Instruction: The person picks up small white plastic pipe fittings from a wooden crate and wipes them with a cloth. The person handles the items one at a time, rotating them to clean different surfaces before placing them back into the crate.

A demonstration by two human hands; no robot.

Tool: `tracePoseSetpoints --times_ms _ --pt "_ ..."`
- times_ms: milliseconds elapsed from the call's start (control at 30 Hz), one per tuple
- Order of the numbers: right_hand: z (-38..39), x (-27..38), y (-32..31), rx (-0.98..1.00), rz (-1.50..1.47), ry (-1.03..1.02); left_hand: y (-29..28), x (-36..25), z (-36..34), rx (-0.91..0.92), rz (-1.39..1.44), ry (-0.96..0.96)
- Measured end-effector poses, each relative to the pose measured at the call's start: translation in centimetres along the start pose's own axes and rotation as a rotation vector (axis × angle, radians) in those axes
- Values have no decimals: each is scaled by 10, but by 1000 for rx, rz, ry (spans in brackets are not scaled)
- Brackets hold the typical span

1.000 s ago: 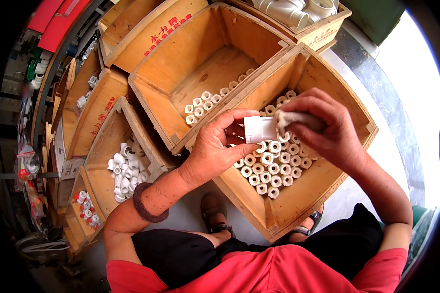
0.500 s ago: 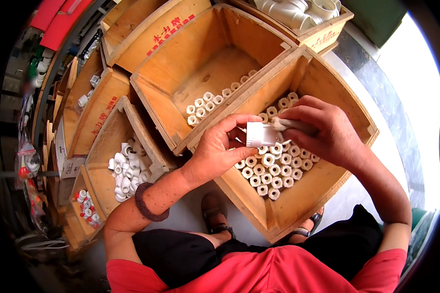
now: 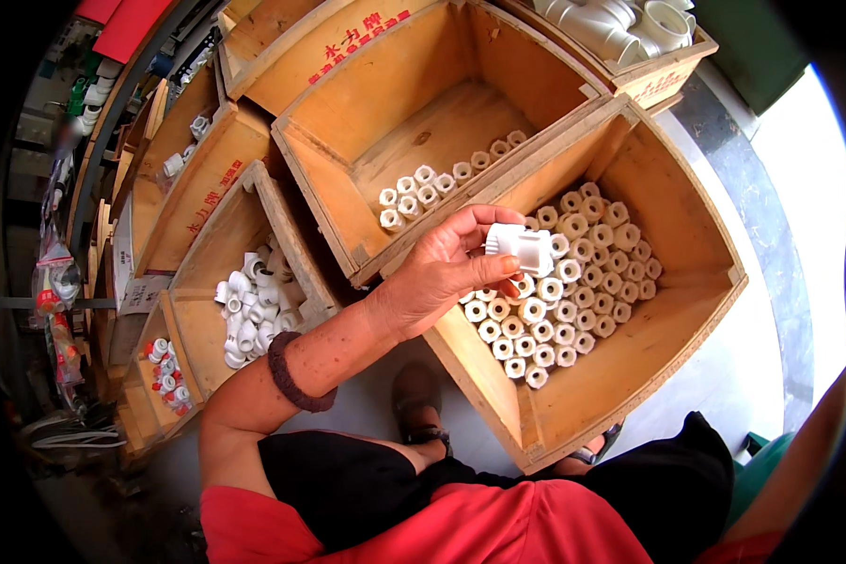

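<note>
My left hand (image 3: 442,273) is closed on a white plastic pipe fitting (image 3: 526,248), gripped between thumb and fingers. The fitting has a ribbed collar toward my fingers and a plainer end pointing right. It is held above a wooden crate (image 3: 681,160), in which many white fittings (image 3: 583,327) stand in rows with their round holes facing up. Only my right forearm (image 3: 804,461) shows, at the right edge. The right hand itself is outside the picture.
Behind stands another wooden crate (image 3: 324,179) with fewer white fittings (image 3: 423,193). Left of me, one bin holds loose white elbows (image 3: 251,315), and a smaller one has red-and-white parts (image 3: 167,381). Large pipe fittings (image 3: 602,26) fill a box at the back.
My right hand, which held a greyish cloth-like bundle against the fitting, has left the picture to the right. My left hand still holds the fitting, its plainer end now uncovered.
</note>
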State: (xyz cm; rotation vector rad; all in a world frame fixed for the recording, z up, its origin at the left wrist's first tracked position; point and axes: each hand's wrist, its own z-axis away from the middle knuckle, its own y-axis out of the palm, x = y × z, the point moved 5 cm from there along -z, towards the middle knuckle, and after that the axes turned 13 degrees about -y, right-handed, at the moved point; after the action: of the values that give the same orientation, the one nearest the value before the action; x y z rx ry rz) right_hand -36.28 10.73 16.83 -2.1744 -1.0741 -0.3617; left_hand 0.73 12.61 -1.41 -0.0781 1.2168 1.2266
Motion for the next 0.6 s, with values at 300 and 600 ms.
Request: tracePoseSetpoints --times_ms 300,600 --pt "47 65 137 339 -368 -88 6 -7 0 -56 -330 185" --pt "96 66 181 551 -380 29 16 -13 4 35 -287 152"
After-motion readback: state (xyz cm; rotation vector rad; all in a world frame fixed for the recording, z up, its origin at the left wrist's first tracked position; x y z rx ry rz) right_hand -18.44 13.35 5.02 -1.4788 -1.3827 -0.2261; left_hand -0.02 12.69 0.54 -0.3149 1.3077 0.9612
